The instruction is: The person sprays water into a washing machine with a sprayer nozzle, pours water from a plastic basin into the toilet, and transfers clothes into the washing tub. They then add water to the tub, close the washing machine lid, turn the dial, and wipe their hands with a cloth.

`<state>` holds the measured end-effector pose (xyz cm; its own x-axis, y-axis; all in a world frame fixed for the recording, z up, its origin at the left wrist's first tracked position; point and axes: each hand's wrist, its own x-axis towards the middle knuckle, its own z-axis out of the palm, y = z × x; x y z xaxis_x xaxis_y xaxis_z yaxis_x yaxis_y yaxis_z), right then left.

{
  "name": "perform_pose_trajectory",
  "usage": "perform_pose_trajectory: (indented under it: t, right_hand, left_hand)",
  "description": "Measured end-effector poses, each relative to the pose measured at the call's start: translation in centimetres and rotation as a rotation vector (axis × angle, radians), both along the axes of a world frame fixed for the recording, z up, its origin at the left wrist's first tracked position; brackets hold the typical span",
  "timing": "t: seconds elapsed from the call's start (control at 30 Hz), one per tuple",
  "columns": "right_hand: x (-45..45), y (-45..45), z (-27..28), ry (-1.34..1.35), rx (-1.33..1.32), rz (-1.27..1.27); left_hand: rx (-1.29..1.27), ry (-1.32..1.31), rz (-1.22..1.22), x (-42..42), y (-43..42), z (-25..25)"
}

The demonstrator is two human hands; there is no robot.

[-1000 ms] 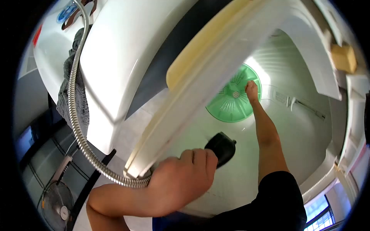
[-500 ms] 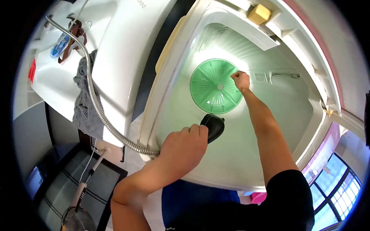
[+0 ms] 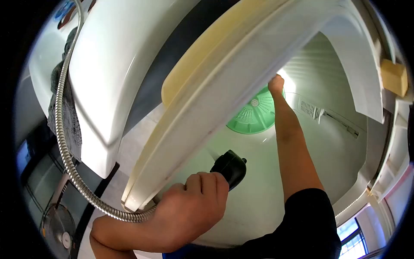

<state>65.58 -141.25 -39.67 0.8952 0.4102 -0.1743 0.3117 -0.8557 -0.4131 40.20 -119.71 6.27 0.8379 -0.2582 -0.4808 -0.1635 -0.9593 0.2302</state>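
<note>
My left hand (image 3: 194, 207) is wrapped round a black shower head (image 3: 232, 167), which points into the tub of a top-loading washing machine (image 3: 224, 86). From that hand a ribbed metal hose (image 3: 62, 125) loops out to the left and up. Deep in the tub, my right hand (image 3: 276, 84) is at the far right edge of a green, perforated round plate (image 3: 250, 118) at the bottom. Its fingers look curled, and whatever they may hold cannot be made out. The machine's pale rim hides the plate's left part.
A white basin (image 3: 112, 64) stands left of the machine, with a grey towel (image 3: 69, 108) draped at its edge. A yellowish block (image 3: 393, 77) sits on the machine's upper right frame. At lower left is an electric fan (image 3: 58, 228).
My view has shifted closer and tilted, so the machine's rim now covers much of the green plate. Both hands remain over or inside the tub, the left still gripping the shower head.
</note>
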Motion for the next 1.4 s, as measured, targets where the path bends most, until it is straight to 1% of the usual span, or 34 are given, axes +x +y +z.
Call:
perform_pose_trajectory:
  t: [0.03, 0.1, 0.17, 0.2, 0.23, 0.27, 0.3, 0.37, 0.47, 0.57, 0.6, 0.7, 0.8, 0.9, 1.0, 1.1, 1.2, 1.3, 1.4]
  right_hand:
    - [0.4, 0.1, -0.9, -0.001, -0.094, -0.008]
    - [-0.1, 0.5, -0.2, 0.149, 0.227, -0.286]
    - [-1.2, 0.7, 0.5, 0.588, 0.928, -0.342]
    - [-1.9, 1.1, 2.5, 0.8, 1.275, -0.364]
    - [-2.6, 1.9, 4.4, 0.896, 1.218, -0.531]
    - [-3.2, 2.0, 6.5, 1.002, 1.258, -0.493]
    - [-4.1, 2.8, 9.4, 1.06, 1.353, -0.441]
    - [-5.8, 3.2, 14.0, 1.092, 1.48, -0.339]
    - [-6.8, 2.6, 17.4, 1.1, 1.632, -0.022]
    - [-7.2, 2.8, 20.9, 1.08, 1.716, 0.035]
    - [-7.5, 3.1, 21.8, 1.04, 1.758, -0.063]
    - [-7.7, 3.2, 23.5, 1.0, 1.74, -0.022]
    - [-8.0, 3.0, 23.8, 0.942, 1.688, -0.021]
    - [-7.9, 3.0, 24.1, 0.83, 1.589, 0.114]
    - [-8.2, 3.0, 26.0, 0.727, 1.45, 0.133]
    - [-8.3, 3.1, 29.5, 0.655, 1.395, 0.227]
    - [-8.2, 3.2, 33.8, 0.573, 1.405, 0.362]
    - [-8.9, 3.3, 38.5, 0.544, 1.395, 0.437]
    - [-10.2, 3.5, 42.7, 0.572, 1.502, 0.469]
  left_hand:
    - [-0.007, 0.026, -0.022, 0.1, 0.1, 0.1]
    - [-0.025, 0.077, -0.076, 0.3, 0.2, 0.1]
    - [-0.052, 0.116, -0.001, 0.5, 0.1, 0.1]
    - [-0.071, 0.132, 0.033, 0.5, 0.0, 0.1]
    - [-0.054, 0.099, 0.028, 0.5, -0.1, 0.1]
    - [-0.037, 0.062, 0.021, 0.4, -0.2, 0.0]
    - [-0.021, 0.027, 0.013, 0.4, -0.2, 0.0]
    - [-0.005, -0.021, -0.003, 0.4, -0.2, -0.1]
    - [0.016, -0.038, -0.014, 0.3, -0.2, 0.0]
    - [0.01, -0.035, -0.018, 0.2, -0.3, 0.1]
    - [0.008, -0.035, -0.021, 0.2, -0.3, 0.2]
    - [0.006, -0.06, -0.017, -0.3, -0.3, -0.1]
    - [0.011, -0.08, -0.01, -0.3, -0.3, 0.0]
    - [-0.005, -0.091, 0.026, -0.5, -0.4, -0.2]
    - [0.032, 0.048, 0.005, -0.2, -0.5, 0.5]
    - [0.029, -0.104, -0.037, -0.6, -0.3, 0.0]
    - [-0.075, 0.018, 0.076, -0.3, -0.2, 0.6]
    - [-0.143, -0.003, 0.114, -0.4, -0.1, 0.6]
    - [-0.171, -0.017, 0.135, -0.5, -0.2, 0.3]
